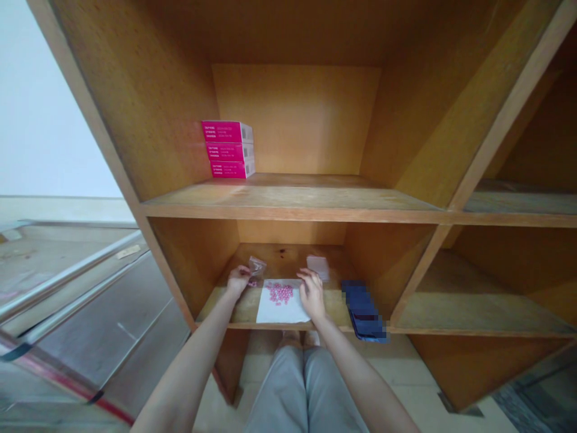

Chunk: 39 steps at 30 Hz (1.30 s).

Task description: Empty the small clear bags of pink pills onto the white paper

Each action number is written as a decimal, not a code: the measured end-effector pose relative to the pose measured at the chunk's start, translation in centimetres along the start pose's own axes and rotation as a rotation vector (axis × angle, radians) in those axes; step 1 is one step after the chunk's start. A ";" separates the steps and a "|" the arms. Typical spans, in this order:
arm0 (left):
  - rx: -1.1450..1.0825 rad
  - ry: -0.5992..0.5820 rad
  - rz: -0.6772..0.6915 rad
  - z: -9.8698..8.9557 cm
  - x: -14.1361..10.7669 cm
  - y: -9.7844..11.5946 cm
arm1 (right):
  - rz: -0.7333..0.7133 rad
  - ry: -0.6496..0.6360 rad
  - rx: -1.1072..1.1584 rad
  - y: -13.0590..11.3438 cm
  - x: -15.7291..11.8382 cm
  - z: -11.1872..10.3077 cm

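Note:
My left hand (pixel 238 280) is closed at the left of the lower shelf, its fingertips pinched at the edge of a small clear zip bag (pixel 257 266). A few pink pills (pixel 253 284) lie just below the bag. Beside them is a white sheet of paper (pixel 270 313) with a loose cluster of pink pills (pixel 280 293) on it. Over the sheet's right edge is my right hand (pixel 312 292), fingers slightly bent and apart, with nothing visible in it. Just behind this hand lies a flat, clear plastic box (pixel 318 266).
A dark blue object (pixel 363 308), partly pixelated, overhangs the shelf's front edge at right. Three stacked pink boxes (pixel 229 149) stand on the upper shelf (pixel 293 195). Wooden side walls (pixel 383 252) enclose the compartment. A glass-sided case (pixel 112 325) stands at far left.

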<state>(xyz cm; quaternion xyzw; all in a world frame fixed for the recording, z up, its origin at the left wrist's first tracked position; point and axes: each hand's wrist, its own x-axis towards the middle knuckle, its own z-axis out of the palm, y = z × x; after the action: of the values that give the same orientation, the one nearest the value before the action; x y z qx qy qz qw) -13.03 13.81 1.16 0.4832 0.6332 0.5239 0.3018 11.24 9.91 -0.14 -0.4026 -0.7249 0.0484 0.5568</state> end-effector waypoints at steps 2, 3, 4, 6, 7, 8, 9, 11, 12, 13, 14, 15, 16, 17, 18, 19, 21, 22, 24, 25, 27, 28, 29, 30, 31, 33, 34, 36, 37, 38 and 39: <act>-0.056 -0.007 0.019 -0.3 -0.5 0.3 | 0.000 0.002 0.000 0.0 0.0 0.0; -0.071 -0.012 0.026 -0.4 -0.7 0.4 | 0.000 0.000 0.002 0.1 0.0 0.0; -0.090 -0.019 0.034 -0.6 -0.9 0.5 | 0.000 -0.002 0.004 0.1 0.0 0.0; -0.143 -0.049 0.041 -1.1 -1.2 0.8 | -0.003 -0.006 0.012 0.0 0.1 -0.1; -0.175 -0.077 0.038 -1.3 -1.4 0.9 | -0.004 -0.006 0.019 -0.1 0.1 -0.1; -0.210 -0.113 0.031 -1.5 -1.5 1.1 | -0.002 -0.003 0.028 -0.2 0.2 -0.2; -0.245 -0.157 0.022 -1.7 -1.7 1.3 | 0.003 0.001 0.041 -0.4 0.3 -0.2; -0.298 -0.246 0.013 -2.1 -2.3 1.8 | 0.026 0.006 0.086 -1.0 0.7 -0.1; -0.313 -0.286 0.017 -2.2 -2.6 2.1 | 0.047 0.003 0.117 -1.4 1.0 0.0; -0.327 -0.321 0.027 -2.3 -2.9 2.5 | 0.071 -0.004 0.155 -1.8 1.3 0.1; -0.330 -0.352 0.037 -2.3 -3.3 2.9 | 0.100 -0.014 0.199 -2.2 1.7 0.3; -0.326 -0.380 0.043 -2.3 -3.6 3.3 | 0.133 -0.026 0.248 -2.7 2.0 0.6; -0.321 -0.411 0.048 -2.3 -4.0 3.7 | 0.170 -0.043 0.301 -3.1 2.4 0.8; -0.316 -0.442 0.051 -2.3 -4.3 4.1 | 0.209 -0.072 0.358 -3.5 2.8 1.1; -0.306 -0.473 0.054 -2.2 -4.5 4.4 | 0.251 -0.114 0.411 -3.9 3.2 1.4; -0.296 -0.502 0.059 -2.1 -4.7 4.7 | 0.288 -0.164 0.458 -4.2 3.6 1.6; -0.273 -0.538 0.075 -2.0 -5.0 5.0 | 0.344 -0.260 0.525 -4.6 4.2 1.9; -0.265 -0.545 0.084 -2.0 -5.1 5.1 | 0.360 -0.294 0.547 -4.8 4.4 2.0; -0.254 -0.540 0.102 -2.0 -5.1 5.1 | 0.376 -0.326 0.579 -5.1 4.7 2.1; -0.247 -0.530 0.109 -2.0 -5.1 5.0 | 0.383 -0.333 0.593 -5.2 4.7 2.1; -0.230 -0.506 0.126 -2.0 -5.1 4.9 | 0.400 -0.345 0.627 -5.4 4.8 2.0; -0.221 -0.494 0.139 -2.1 -5.1 4.8 | 0.412 -0.353 0.647 -5.5 4.8 2.0; -0.211 -0.484 0.155 -2.1 -5.1 4.8 | 0.426 -0.362 0.667 -5.6 4.8 1.9; -0.196 -0.475 0.168 -2.1 -5.2 4.7 | 0.440 -0.372 0.685 -5.8 4.7 1.9; -0.177 -0.466 0.178 -2.2 -5.2 4.7 | 0.454 -0.379 0.701 -5.9 4.7 1.9; -0.135 -0.459 0.177 -2.3 -5.3 4.8 | 0.476 -0.390 0.722 -6.1 4.7 1.9; -0.118 -0.465 0.169 -2.3 -5.4 4.9 | 0.482 -0.393 0.725 -6.2 4.7 1.9; -0.101 -0.497 0.156 -2.5 -5.7 5.2 | 0.484 -0.392 0.720 -6.4 4.7 2.0; -0.103 -0.517 0.154 -2.5 -5.8 5.4 | 0.483 -0.390 0.714 -6.4 4.7 2.1; -0.109 -0.536 0.153 -2.6 -6.0 5.6 | 0.481 -0.388 0.707 -6.4 4.7 2.1; -0.114 -0.549 0.152 -2.7 -6.1 5.8 | 0.479 -0.387 0.703 -6.5 4.7 2.2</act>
<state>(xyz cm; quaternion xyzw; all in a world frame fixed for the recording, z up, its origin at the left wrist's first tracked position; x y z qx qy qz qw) -11.55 7.07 6.71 0.6353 0.4591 0.4294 0.4486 5.72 9.41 6.02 -0.3290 -0.6417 0.4925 0.4873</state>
